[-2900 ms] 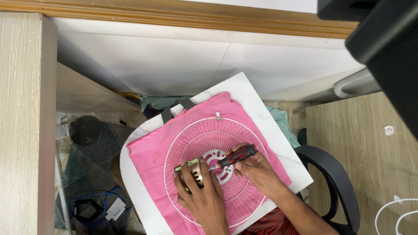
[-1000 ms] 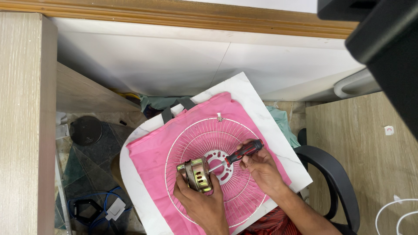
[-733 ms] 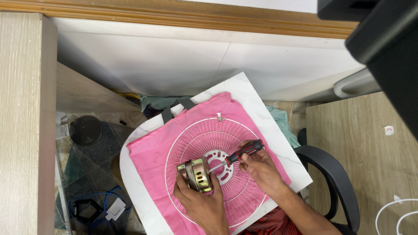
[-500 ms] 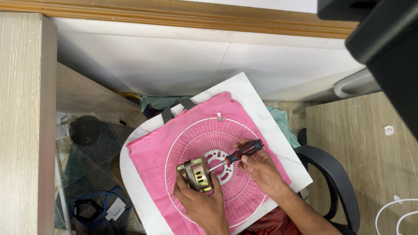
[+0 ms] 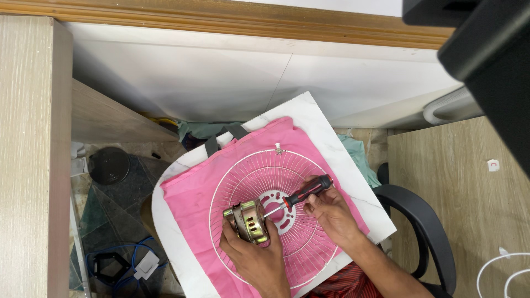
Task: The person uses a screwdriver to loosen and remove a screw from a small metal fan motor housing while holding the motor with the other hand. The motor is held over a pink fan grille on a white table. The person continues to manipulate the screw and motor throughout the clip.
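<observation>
Brass-coloured and tilted on edge, the fan motor [image 5: 247, 222] is now standing raised off the white wire fan guard [image 5: 274, 218] on the pink cloth [image 5: 190, 204]; nearly three seconds earlier it lay flatter under the left hand [image 5: 255, 258]. That hand's fingers are wrapping it. The right hand [image 5: 330, 211] is gripping the red-and-black screwdriver [image 5: 298, 194], tip reaching the motor's right face, suggesting screw work there.

motor [image 5: 247, 222]: brass-coloured, tilted, on white grille | screwdriver [image 5: 301, 195]: red-black, tip at motor
</observation>
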